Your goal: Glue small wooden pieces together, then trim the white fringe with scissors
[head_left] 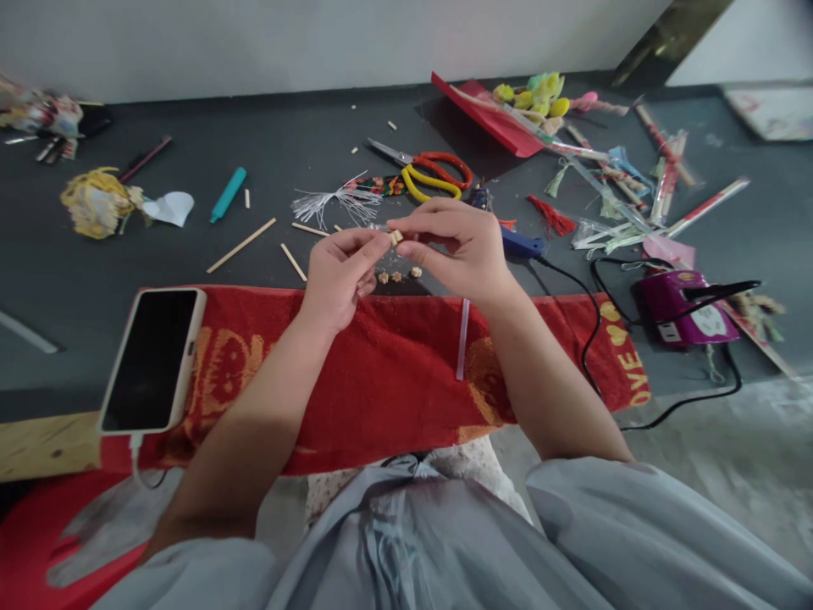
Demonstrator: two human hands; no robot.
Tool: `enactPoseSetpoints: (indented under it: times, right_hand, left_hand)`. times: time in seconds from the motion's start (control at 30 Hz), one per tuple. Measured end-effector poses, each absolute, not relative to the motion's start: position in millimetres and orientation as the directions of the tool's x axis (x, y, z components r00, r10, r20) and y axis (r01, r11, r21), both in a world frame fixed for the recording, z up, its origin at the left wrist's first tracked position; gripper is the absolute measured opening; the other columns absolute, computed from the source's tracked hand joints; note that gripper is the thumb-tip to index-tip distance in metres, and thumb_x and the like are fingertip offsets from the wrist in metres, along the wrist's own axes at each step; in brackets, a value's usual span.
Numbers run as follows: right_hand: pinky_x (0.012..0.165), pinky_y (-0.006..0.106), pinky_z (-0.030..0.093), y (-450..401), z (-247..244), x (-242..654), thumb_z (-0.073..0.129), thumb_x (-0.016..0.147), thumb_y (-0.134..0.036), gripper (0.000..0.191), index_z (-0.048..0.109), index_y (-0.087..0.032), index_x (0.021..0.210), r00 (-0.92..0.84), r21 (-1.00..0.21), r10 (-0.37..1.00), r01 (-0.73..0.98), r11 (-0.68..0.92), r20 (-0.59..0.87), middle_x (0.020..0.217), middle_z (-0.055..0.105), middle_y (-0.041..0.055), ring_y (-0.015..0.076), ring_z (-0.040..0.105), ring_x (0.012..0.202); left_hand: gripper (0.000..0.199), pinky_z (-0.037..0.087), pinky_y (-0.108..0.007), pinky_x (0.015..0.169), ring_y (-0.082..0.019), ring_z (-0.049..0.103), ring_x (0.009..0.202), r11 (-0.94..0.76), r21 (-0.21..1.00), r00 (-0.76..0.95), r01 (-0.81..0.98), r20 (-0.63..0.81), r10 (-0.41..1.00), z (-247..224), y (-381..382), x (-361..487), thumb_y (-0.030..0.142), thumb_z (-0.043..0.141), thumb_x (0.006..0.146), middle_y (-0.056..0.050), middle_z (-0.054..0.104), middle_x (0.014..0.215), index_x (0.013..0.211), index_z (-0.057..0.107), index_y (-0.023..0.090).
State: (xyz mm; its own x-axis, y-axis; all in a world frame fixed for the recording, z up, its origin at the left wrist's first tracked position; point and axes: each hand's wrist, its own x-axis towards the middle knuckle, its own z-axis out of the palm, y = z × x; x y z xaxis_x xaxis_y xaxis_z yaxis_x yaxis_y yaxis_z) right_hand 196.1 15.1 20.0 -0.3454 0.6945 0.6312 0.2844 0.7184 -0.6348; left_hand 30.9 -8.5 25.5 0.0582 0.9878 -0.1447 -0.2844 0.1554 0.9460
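My left hand (340, 275) and my right hand (467, 246) meet above the grey table, near the far edge of a red towel (394, 364). Between their pinched thumbs and forefingers is a small pale knobby piece (395, 237), held from both sides. Its kind is too small to make out. Just below it on the table sit three similar little pieces, one of them a knobby piece (416, 272) near my right thumb. Thin wooden sticks (294, 263) lie left of my left hand. A blue-handled corded tool (522, 244) lies partly behind my right hand.
Scissors (438, 174) with red and yellow handles, white threads (336, 206) and a teal tube (229, 195) lie beyond. A phone (152, 360) rests at left on the towel. At right are a purple power block (689, 309), cords and wrapped sticks (673, 174).
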Motion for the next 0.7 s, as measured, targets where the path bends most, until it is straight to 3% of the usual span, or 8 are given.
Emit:
enactPoseSetpoints:
  times: [0.2,0.33,0.47,0.7]
  right_hand:
    - [0.076,0.029,0.055,13.4,21.8,193.2,0.067,0.084,-0.044,0.024,0.075,-0.023,0.095,-0.310,-0.743,0.754,0.178,0.645,0.580,0.085,0.071,0.0003,0.0118,0.065,0.079]
    - [0.071,0.028,0.056,10.8,22.8,191.3,0.073,0.078,-0.044,0.027,0.074,-0.019,0.089,-0.268,-0.826,0.817,0.115,0.553,0.510,0.084,0.071,0.0016,0.0120,0.066,0.077]
    - [0.070,0.027,0.056,9.8,24.4,191.7,0.076,0.076,-0.040,0.025,0.073,-0.018,0.085,-0.253,-0.824,0.816,0.106,0.557,0.519,0.081,0.071,0.0014,0.0118,0.066,0.075]
    - [0.069,0.026,0.054,10.6,23.9,192.1,0.075,0.077,-0.043,0.025,0.073,-0.019,0.085,-0.261,-0.785,0.770,0.067,0.616,0.582,0.080,0.071,0.0007,0.0108,0.065,0.074]
  left_hand:
    - [0.023,0.024,-0.017,0.033,-0.001,0.031,0.036,-0.087,0.979,-0.040,-0.184,0.081,0.996,12.0,-5.7,28.2,0.040,0.084,0.064,0.007,0.050,0.050,0.071,0.071,0.023]
    - [0.022,0.037,-0.019,0.041,-0.007,0.054,0.050,-0.244,0.968,-0.069,-0.057,0.240,0.968,6.9,-5.6,25.5,0.044,0.081,0.067,0.003,0.064,0.060,0.074,0.074,0.025]
    - [0.016,0.046,-0.022,0.051,-0.012,0.066,0.068,-0.336,0.942,-0.081,0.009,0.335,0.939,9.4,-8.6,25.3,0.040,0.079,0.071,0.000,0.070,0.069,0.075,0.075,0.026]
    - [0.009,0.051,-0.026,0.064,-0.011,0.065,0.066,-0.488,0.862,-0.117,0.137,0.503,0.856,16.4,-14.9,27.8,0.034,0.078,0.074,0.001,0.070,0.067,0.071,0.075,0.026]
